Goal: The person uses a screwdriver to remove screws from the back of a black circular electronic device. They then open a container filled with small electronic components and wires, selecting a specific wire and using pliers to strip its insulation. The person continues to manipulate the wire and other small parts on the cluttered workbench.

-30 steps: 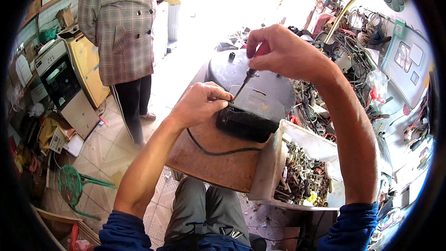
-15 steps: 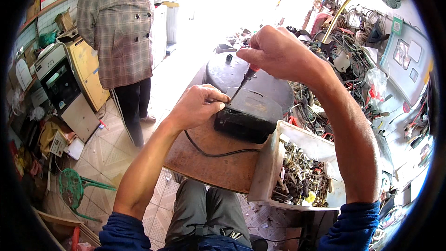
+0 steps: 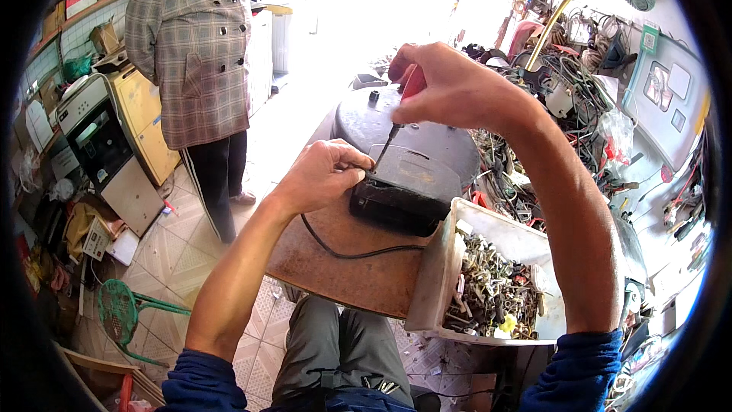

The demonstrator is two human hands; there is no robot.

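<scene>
My right hand (image 3: 450, 90) is closed round the red handle of a screwdriver (image 3: 388, 145), whose dark shaft slants down to the left. Its tip meets the near left corner of a black appliance (image 3: 427, 172) with a round body and a boxy front part. At that corner my left hand (image 3: 324, 174) is closed, thumb and forefinger pinched beside the tip. What the pinch holds, if anything, is hidden. The appliance rests on a worn brown tabletop (image 3: 343, 275), and a black cord (image 3: 343, 255) curves across the wood in front of it.
A white plastic bin (image 3: 431, 282) full of small metal parts stands at the table's right edge. Beyond it lie heaped cables (image 3: 564, 91) and a brass-coloured lamp arm (image 3: 564, 17). A person in a plaid coat (image 3: 194, 53) stands at the left, behind a green stool (image 3: 118, 311).
My right hand has turned on the handle and dropped slightly, its fingers looser, so more red shows. The left hand and the appliance have hardly moved.
</scene>
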